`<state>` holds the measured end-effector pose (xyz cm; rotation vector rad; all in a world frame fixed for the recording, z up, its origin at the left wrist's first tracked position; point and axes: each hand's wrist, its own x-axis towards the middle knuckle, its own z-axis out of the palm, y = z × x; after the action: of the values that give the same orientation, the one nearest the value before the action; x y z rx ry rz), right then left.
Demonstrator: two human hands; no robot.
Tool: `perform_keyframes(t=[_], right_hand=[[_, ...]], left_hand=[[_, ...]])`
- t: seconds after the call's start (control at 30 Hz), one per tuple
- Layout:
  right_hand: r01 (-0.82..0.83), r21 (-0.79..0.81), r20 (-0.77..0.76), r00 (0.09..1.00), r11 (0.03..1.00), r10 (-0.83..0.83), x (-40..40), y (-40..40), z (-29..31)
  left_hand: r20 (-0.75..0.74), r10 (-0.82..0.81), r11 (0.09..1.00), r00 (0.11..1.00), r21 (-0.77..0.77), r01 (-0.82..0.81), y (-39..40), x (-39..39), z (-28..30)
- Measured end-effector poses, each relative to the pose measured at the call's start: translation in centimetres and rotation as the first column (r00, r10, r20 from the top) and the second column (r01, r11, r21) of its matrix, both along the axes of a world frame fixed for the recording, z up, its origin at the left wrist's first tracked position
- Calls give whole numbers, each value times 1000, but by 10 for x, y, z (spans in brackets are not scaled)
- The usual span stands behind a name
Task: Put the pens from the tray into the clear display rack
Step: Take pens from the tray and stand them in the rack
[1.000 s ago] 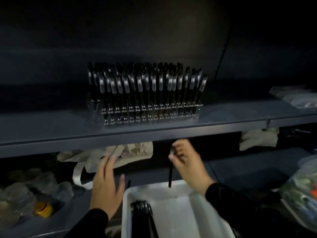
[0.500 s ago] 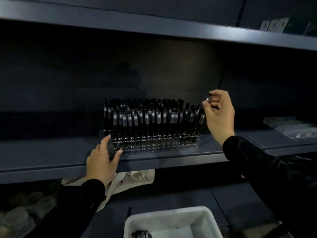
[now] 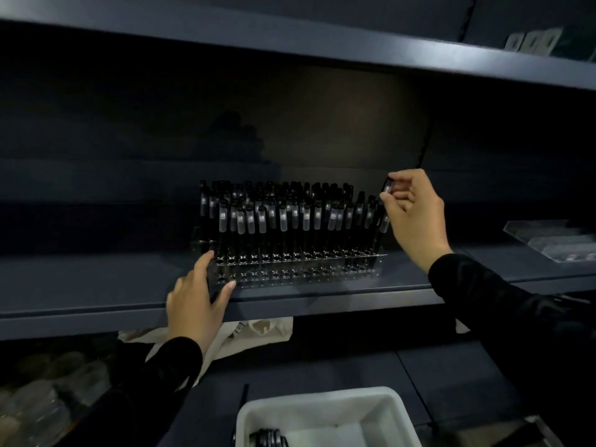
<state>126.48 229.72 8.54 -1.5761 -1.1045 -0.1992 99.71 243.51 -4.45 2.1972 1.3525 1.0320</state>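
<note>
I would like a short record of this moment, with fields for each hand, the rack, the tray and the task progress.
left hand: left hand holds the left front corner of the clear display rack
right hand: right hand pinches a black pen by its top, at the rack's right end
rack: on the shelf, mostly filled, front holes empty
tray: white tray below, some pens left inside
progress: unfinished

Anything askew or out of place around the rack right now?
One stray: a single black pen lies on the lower shelf beside the white tray, not in it. In the clear rack, the pens at the right end lean slightly. Nothing looks spilled or damaged.
</note>
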Motion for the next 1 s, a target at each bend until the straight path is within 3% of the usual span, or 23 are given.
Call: perform_keyframes(t=[0.17,0.37,0.43,0.5,0.6,0.67,0.77,0.83,0.9,1.0], right_hand=[[28,-48,8,1000,998,-28,0,-3,1],[170,-287,303,950,943,-79,3,1,-8],[199,-273,365,927,941,-90,1,-3,-16],[183,-205,353,930,961,-101,-8,-13,-29],[110,-84,349,934,990,-74,-28,-33,-73],[53,-95,323,946,994,-19,-45,-45,-121],[-50,-304,109,990,951,87,-73,-56,-210],[-144,-568,-119,989,810,92,-88,-59,-271],[-226,-745,-244,968,627,58,-99,-57,-328],[-313,-835,-367,930,453,-35,-119,-48,-378]], left_hand=[[-4,3,1000,1000,-9,-3,1,0,0],[13,-19,1000,1000,-5,19,-1,0,-1],[26,-9,1000,1000,13,9,-7,-2,-9],[6,3,991,1000,136,-4,-19,-9,-28],[-164,-64,959,984,263,106,-45,-22,-77],[-290,-167,969,942,127,211,-65,-27,-116],[-394,-261,948,881,-279,155,-86,-31,-174],[-382,-310,816,871,-577,37,-91,-31,-206],[-350,-266,755,898,-655,-31,-97,-28,-231],[-245,-176,708,954,-705,-51,-101,-27,-248]])
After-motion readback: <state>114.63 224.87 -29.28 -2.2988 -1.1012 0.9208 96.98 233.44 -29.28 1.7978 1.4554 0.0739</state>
